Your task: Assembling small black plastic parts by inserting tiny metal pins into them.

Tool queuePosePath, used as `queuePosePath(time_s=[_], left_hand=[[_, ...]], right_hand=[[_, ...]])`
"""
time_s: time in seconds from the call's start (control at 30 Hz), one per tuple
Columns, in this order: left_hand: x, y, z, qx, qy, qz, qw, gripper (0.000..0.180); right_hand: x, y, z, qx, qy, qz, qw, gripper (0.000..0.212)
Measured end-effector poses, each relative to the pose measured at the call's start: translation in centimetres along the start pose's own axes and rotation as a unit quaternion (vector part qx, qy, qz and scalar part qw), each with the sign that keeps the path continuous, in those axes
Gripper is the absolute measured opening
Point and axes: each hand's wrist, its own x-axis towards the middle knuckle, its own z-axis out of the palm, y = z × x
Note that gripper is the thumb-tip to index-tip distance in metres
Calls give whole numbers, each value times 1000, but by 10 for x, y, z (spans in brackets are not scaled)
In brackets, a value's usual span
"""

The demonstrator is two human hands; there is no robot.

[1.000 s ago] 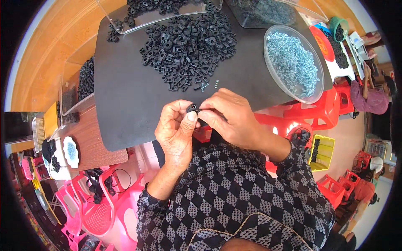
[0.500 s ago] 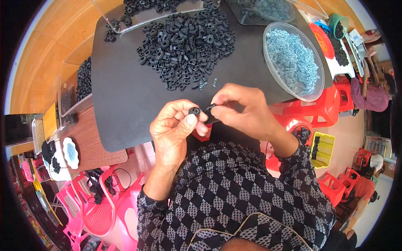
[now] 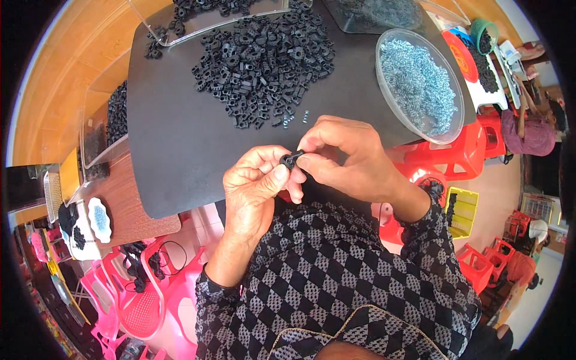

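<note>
One small black part [image 3: 290,161] is shown in the head view, nearer the wearer than the black-part pile [image 3: 267,63]. It is clamped between left hand [image 3: 255,183] thumb and fingers; right hand [image 3: 348,157] fingertips are closed on its end. Springs [image 3: 306,116] are seen just beside the pile.

Small black parts [image 3: 289,161], pinched together

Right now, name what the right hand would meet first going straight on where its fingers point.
The right hand would probably first meet the small black part pinched in the left hand; exact depth there is unclear.
</note>
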Motion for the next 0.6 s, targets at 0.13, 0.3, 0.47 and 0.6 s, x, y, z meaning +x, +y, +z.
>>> queuePosePath(time_s=[0.13,0.3,0.47,0.6], left_hand=[[-1,-1,2,35,8,17,999,18],[-1,-2,-1,64,17,27,997,18],[-4,-4,-2,105,14,63,992,17],[-7,-3,3,148,32,94,984,16]], right_hand=[[1,2,0,-20,-2,-25,999,10],[2,3,0,-39,-19,-53,998,11],[4,2,0,-70,-28,-78,994,14],[4,-1,8,-155,26,-177,972,17]])
